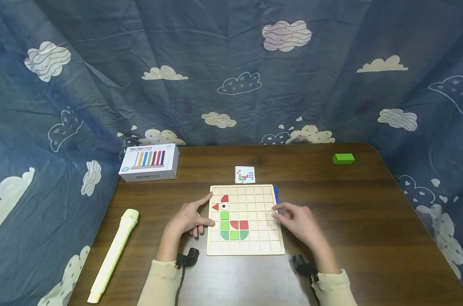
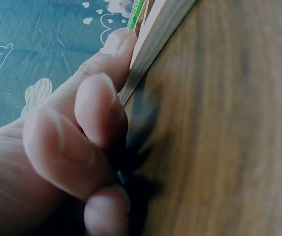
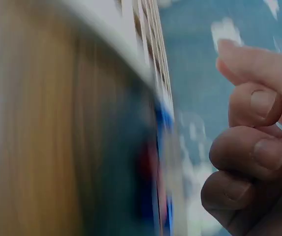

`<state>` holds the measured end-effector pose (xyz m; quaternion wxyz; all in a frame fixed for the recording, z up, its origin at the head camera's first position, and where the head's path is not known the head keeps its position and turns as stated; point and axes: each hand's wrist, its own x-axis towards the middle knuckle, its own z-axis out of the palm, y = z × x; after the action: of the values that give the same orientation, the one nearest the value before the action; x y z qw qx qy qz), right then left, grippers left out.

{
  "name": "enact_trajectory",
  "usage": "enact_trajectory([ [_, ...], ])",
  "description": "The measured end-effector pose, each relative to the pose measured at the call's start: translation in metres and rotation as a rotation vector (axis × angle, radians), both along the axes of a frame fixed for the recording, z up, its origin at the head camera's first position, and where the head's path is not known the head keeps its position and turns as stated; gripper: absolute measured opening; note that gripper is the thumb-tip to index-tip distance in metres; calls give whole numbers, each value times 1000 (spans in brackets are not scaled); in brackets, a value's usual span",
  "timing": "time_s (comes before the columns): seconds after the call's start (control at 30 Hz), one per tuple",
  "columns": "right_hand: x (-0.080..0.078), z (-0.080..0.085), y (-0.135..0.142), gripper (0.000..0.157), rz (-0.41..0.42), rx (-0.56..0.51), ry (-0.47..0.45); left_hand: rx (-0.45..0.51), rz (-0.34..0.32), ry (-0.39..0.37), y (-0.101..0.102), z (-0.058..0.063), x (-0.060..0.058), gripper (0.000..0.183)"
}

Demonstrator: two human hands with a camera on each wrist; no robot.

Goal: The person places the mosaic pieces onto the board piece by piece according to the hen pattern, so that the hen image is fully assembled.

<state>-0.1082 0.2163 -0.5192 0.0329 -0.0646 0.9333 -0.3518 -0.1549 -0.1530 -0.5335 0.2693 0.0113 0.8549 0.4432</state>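
Observation:
In the head view a wooden grid board lies flat, with several coloured pieces set in its left part. Among them are a round eye piece, a small red triangle, a red square and a green square. My left hand rests at the board's left edge, thumb and index finger spread against it, other fingers bent below. At the right edge my right hand hovers with index finger and thumb over the border squares. Its other fingers curl loosely; nothing shows between the fingertips.
Blue pieces lie along the board's right edge, partly behind the right hand. A printed pattern card sits beyond the board. Also on the table are a white box, a pale yellow tube and a green block.

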Motion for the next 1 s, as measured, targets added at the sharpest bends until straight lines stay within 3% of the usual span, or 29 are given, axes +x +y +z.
enact_trajectory([
  [0.13,7,-2,46,30,-74,51,-40,3,6,4,-1,1,0,101],
  [0.27,11,-7,66,35,-71,99,-89,-6,16,6,-1,2,0,101],
  [0.53,12,-12,57,29,-27,187,-94,-8,7,-1,2,1,1,101],
  [1.0,12,-17,66,37,-141,226,-99,-14,7,8,1,0,2,101],
])
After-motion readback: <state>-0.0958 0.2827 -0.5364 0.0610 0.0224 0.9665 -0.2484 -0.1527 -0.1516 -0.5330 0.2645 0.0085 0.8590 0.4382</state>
